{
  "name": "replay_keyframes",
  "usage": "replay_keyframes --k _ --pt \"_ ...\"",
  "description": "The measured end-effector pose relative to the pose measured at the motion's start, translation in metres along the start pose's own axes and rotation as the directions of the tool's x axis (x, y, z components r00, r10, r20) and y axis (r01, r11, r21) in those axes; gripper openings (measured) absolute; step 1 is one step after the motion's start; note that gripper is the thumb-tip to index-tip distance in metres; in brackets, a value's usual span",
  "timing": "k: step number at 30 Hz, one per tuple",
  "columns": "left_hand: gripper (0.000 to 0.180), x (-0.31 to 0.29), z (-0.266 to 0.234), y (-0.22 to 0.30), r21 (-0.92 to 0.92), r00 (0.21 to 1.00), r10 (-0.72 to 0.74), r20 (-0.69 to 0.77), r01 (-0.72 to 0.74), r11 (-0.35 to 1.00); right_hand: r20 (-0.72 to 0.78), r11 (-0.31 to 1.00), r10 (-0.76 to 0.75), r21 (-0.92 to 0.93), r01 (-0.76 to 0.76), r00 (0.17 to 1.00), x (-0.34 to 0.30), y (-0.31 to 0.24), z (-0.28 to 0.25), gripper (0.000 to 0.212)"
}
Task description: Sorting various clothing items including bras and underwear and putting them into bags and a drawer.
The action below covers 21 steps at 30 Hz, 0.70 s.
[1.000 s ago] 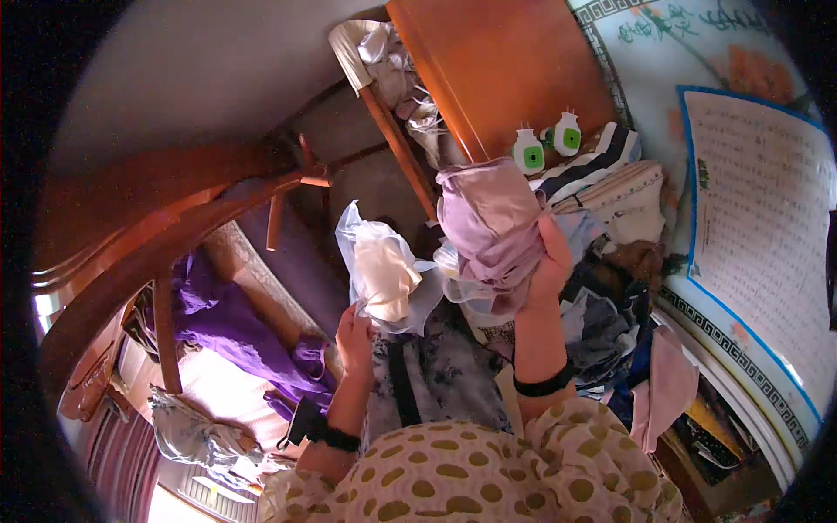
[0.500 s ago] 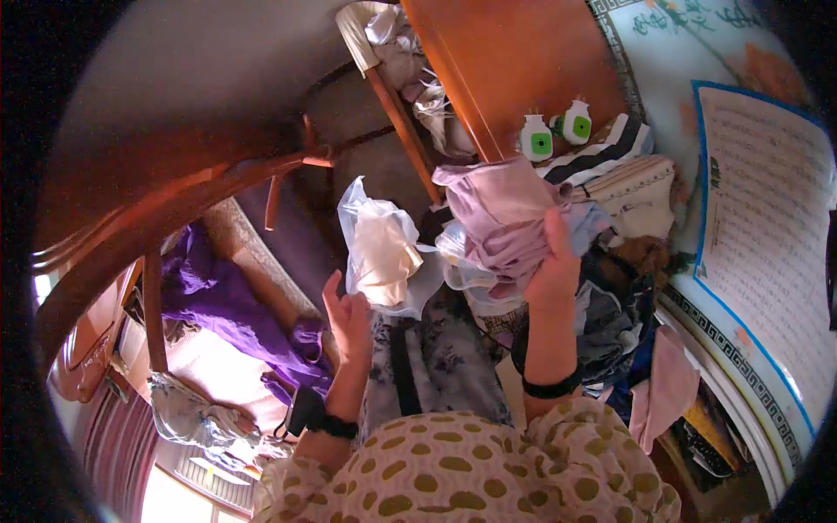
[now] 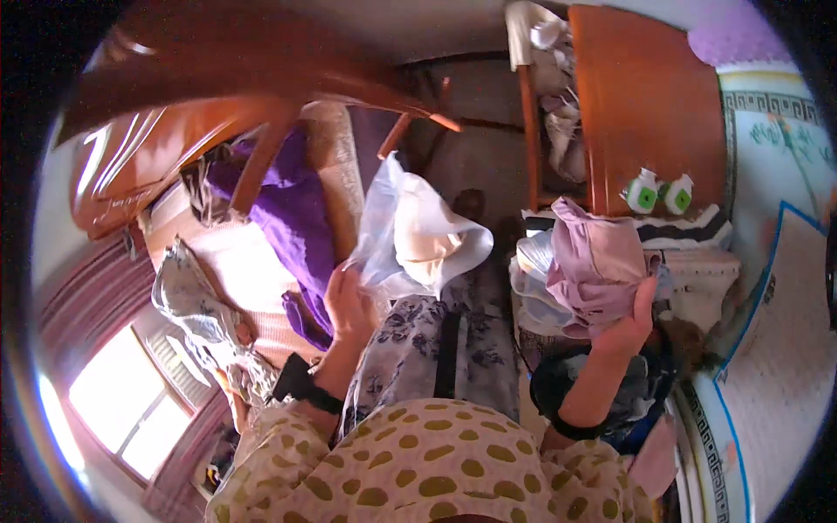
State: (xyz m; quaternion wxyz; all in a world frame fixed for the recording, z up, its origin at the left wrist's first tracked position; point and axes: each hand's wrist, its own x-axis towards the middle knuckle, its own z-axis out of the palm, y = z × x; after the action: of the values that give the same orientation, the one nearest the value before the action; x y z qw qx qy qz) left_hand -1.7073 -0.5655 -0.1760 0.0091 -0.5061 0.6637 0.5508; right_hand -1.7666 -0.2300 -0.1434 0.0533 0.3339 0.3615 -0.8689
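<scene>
A translucent plastic bag (image 3: pixel 375 231) with a beige cloth (image 3: pixel 423 231) in it rests above my lap. My left hand (image 3: pixel 349 305) is closed at the bag's near left edge, and the fingertips are partly hidden. On the right, my right hand (image 3: pixel 629 327) grips a mauve folded garment (image 3: pixel 593 261), thumb up along its side. Beneath that garment lies a pile of clothes, with a pale blue-white piece (image 3: pixel 536 261) to its left and a black-and-white striped one (image 3: pixel 680 231) behind it.
Two white-and-green bottles (image 3: pixel 643 192) stand by the brown wooden cabinet (image 3: pixel 649 105). A dark basin of clothes (image 3: pixel 602 383) sits near my right forearm. Purple clothing (image 3: pixel 296 209) drapes over the bed at left. A wooden chair leg (image 3: pixel 261 166) rises at far left.
The view has swung left, so the scene appears shifted right. The bag is spread wider, and my left hand has come to its edge. My right hand still grips the mauve garment.
</scene>
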Motion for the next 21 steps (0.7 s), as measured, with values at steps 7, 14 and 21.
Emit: replay_keyframes --k 7,14,21 --pt "0.021 0.01 -0.107 0.009 0.134 0.952 0.167 -0.257 -0.136 0.982 -0.043 0.995 0.001 -0.098 -0.005 0.999 0.0 0.023 0.018 0.05" --pt "0.025 0.057 -0.241 -0.019 0.386 0.872 0.313 -0.375 -0.16 0.908 0.099 0.989 0.146 -0.036 -0.143 0.984 -0.009 0.041 0.036 0.046" --pt "0.049 0.107 -0.277 -0.089 0.756 0.802 0.404 -0.44 0.088 0.649 0.238 0.967 0.254 -0.031 -0.253 0.937 -0.023 0.084 0.067 0.049"
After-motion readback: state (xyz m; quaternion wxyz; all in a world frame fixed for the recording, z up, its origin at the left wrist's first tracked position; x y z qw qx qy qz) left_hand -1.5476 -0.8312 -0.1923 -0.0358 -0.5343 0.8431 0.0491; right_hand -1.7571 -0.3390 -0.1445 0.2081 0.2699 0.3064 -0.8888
